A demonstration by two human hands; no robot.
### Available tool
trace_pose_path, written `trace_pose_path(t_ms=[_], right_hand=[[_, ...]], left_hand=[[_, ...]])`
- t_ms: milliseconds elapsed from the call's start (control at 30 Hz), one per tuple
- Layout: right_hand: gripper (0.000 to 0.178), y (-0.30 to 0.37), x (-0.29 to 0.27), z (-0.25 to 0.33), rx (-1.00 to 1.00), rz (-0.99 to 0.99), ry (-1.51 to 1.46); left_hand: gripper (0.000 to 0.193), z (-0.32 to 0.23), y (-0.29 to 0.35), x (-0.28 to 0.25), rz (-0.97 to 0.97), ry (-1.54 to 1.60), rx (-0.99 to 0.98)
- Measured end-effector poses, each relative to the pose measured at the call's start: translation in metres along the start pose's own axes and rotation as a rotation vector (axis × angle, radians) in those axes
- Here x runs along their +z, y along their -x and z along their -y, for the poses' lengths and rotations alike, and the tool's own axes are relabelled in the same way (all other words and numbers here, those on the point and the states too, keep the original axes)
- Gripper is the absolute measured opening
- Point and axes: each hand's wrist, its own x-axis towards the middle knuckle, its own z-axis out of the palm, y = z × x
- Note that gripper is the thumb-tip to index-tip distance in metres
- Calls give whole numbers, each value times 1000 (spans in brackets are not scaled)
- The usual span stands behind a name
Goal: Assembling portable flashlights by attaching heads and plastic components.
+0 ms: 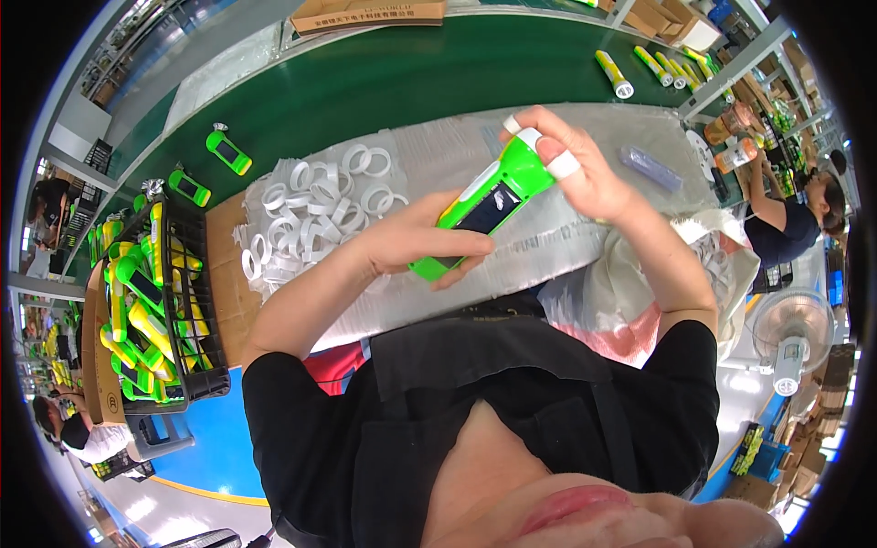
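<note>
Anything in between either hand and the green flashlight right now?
Nothing visible blocks either hand. The left hand grips the green flashlight directly around its body. The right hand is at its head; the only thing there that could come between is the white fingertip covers it wears.

Printed lettering [384, 14] marks the cardboard box [367, 23].

Worktop [548, 137], grey-covered: carries a loose pile of white rings [322, 203], left, and a translucent bluish piece [651, 169], right. Green surface [457, 78], adjoining: bears green torches [228, 152] at left, yellow torches [614, 73] at far right.
</note>
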Motion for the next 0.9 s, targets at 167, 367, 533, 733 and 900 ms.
trace_pose_path(t_ms=[167, 367, 533, 733, 900], right_hand=[[46, -45, 39, -114, 244, -131, 195], [33, -88, 58, -213, 334, -377, 35], [54, -82, -10, -356, 726, -695, 248], [48, -93, -26, -350, 824, -320, 1113], [26, -96, 23, -290, 400, -289, 39]], left_hand=[[51, 2, -61, -83, -604, -798, 41], [70, 4, -29, -204, -1028, -1372, 355], [69, 11, 69, -326, -1599, -1612, -705], [41, 64, 146, -402, -1652, -1155, -1059], [23, 25, 82, -338, -1540, -1252, 6]])
